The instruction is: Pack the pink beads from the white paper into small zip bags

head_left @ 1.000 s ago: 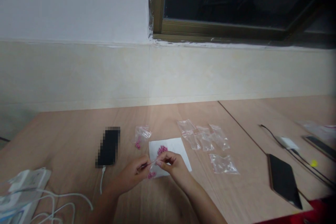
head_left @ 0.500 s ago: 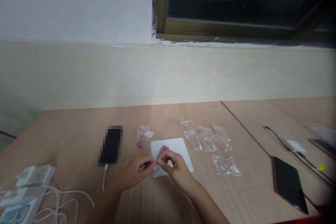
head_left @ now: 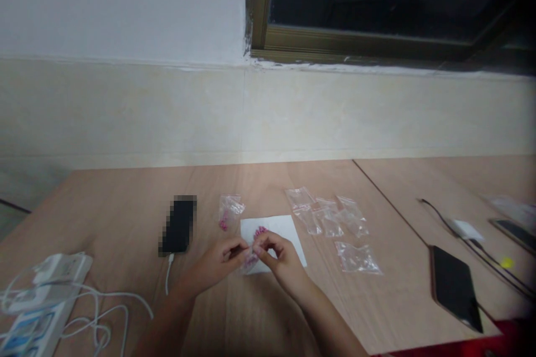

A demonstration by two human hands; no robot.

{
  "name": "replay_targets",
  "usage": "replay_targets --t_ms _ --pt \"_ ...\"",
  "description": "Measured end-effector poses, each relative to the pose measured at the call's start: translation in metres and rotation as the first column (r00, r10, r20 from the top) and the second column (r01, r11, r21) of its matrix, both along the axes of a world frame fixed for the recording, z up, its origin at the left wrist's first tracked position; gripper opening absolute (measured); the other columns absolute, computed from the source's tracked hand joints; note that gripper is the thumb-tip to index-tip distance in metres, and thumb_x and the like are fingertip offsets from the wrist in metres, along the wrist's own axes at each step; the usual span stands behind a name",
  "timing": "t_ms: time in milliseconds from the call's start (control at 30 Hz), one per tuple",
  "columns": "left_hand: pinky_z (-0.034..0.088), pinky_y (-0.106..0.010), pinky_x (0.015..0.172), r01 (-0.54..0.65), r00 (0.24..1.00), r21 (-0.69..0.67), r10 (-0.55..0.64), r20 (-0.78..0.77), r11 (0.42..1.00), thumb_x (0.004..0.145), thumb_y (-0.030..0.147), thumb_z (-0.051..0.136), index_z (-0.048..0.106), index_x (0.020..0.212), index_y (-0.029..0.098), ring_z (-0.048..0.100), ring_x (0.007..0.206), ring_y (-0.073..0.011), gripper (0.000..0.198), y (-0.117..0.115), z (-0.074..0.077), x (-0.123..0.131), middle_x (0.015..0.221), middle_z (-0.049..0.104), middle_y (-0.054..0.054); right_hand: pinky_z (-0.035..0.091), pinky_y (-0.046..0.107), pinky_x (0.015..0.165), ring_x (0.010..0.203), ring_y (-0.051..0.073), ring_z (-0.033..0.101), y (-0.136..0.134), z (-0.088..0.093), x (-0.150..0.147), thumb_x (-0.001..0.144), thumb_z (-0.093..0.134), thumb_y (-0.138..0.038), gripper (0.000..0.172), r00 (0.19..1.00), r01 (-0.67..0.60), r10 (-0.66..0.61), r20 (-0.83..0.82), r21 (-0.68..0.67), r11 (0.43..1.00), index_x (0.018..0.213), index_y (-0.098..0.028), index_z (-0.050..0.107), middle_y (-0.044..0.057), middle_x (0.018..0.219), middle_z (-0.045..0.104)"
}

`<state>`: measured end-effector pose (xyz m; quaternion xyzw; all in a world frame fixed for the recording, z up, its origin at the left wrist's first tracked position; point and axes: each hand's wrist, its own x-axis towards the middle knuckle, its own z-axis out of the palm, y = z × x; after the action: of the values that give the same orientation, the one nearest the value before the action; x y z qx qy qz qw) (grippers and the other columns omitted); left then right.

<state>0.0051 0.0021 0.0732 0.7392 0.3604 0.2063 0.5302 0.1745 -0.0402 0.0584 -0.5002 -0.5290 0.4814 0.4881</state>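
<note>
Fingertips (head_left: 247,249) of my left hand (head_left: 215,262) and right hand (head_left: 280,256) meet in a tight pinch, both grips clamped on the top of a small clear zip bag (head_left: 250,261), with pink beads showing low inside it. It seems to take both hands because the thin plastic gives little to hold. The bag sits over the near edge of a white paper sheet (head_left: 288,240), and loose pink beads (head_left: 260,230) lie on that sheet just beyond my right fingers, probably put there to keep them together and easy to see. Just left of the sheet lies a second clear bag (head_left: 230,206) with a few beads in it. Several flat, clear zip bags (head_left: 329,226) sit to the right within reach. Farther left on the wooden worktop (head_left: 125,217) are a black phone (head_left: 179,226) and a white power strip (head_left: 50,309); a black tablet (head_left: 454,288) lies off to the right.
</note>
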Motion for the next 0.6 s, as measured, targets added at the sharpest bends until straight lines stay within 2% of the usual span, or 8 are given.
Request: replay_targets --t_ms 100,167,333,400,500,600 --pt "0.034 -0.022 0.058 -0.052 0.998 -0.038 0.052 0.018 0.998 0.083 0.034 0.05 0.057 0.075 0.015 0.044 0.063 -0.0113 0.021 0.003 -0.001 -0.003 0.066 0.048 0.003 0.036 0.027 0.061 0.062 0.014 0.049 0.002 -0.002 0.004 0.075 0.06 -0.033 0.016 0.994 0.091 -0.092 -0.062 -0.01 0.996 0.068 -0.019 0.057 -0.001 0.064 0.055" --pt "0.036 -0.023 0.062 -0.072 0.997 -0.01 0.072 0.018 0.997 0.082 0.032 0.051 0.058 0.075 0.015 0.048 0.067 -0.0127 0.02 0.006 -0.002 -0.006 0.069 0.052 0.002 0.037 0.026 0.06 0.061 0.014 0.049 0.004 -0.004 0.006 0.074 0.061 -0.032 0.015 0.984 0.145 -0.147 -0.099 -0.026 0.989 0.067 -0.019 0.057 -0.001 0.062 0.054" --pt "0.04 -0.025 0.068 -0.023 0.999 0.065 0.025 -0.027 0.998 0.085 0.03 0.048 0.059 0.081 0.016 0.053 0.076 -0.015 0.018 0.008 -0.003 -0.009 0.078 0.056 -0.001 0.04 0.027 0.058 0.057 0.013 0.051 0.004 -0.008 0.006 0.073 0.061 -0.034 0.017 0.967 0.188 -0.195 -0.162 -0.056 0.98 0.068 -0.019 0.055 -0.002 0.062 0.055" --pt "0.04 -0.024 0.067 -0.033 0.996 0.104 0.041 -0.078 0.994 0.086 0.029 0.046 0.057 0.081 0.017 0.052 0.074 -0.0146 0.018 0.007 -0.002 -0.008 0.077 0.054 0.0 0.041 0.027 0.059 0.058 0.014 0.053 0.003 -0.007 0.006 0.076 0.058 -0.036 0.018 0.979 0.176 -0.179 -0.094 -0.043 0.983 0.068 -0.019 0.056 0.0 0.064 0.057" --pt "0.039 -0.025 0.067 -0.042 0.984 0.213 0.078 -0.162 0.976 0.088 0.027 0.042 0.053 0.08 0.018 0.05 0.073 -0.0144 0.017 0.005 -0.002 -0.007 0.077 0.051 0.001 0.043 0.031 0.068 0.074 0.018 0.057 0.0 -0.002 0.007 0.074 0.062 -0.034 0.016 0.97 0.194 -0.2 0.136 0.058 0.979 0.08 -0.019 0.062 0.004 0.08 0.064" --pt "0.04 -0.027 0.072 -0.002 0.982 0.287 0.056 -0.179 0.958 0.089 0.023 0.041 0.051 0.08 0.019 0.049 0.078 -0.0153 0.015 0.005 -0.001 -0.005 0.08 0.051 0.0 0.041 0.035 0.079 0.089 0.022 0.055 0.0 0.005 0.007 0.07 0.068 -0.029 0.028 0.927 0.153 -0.207 0.312 0.188 0.97 0.096 -0.022 0.063 0.006 0.095 0.065"
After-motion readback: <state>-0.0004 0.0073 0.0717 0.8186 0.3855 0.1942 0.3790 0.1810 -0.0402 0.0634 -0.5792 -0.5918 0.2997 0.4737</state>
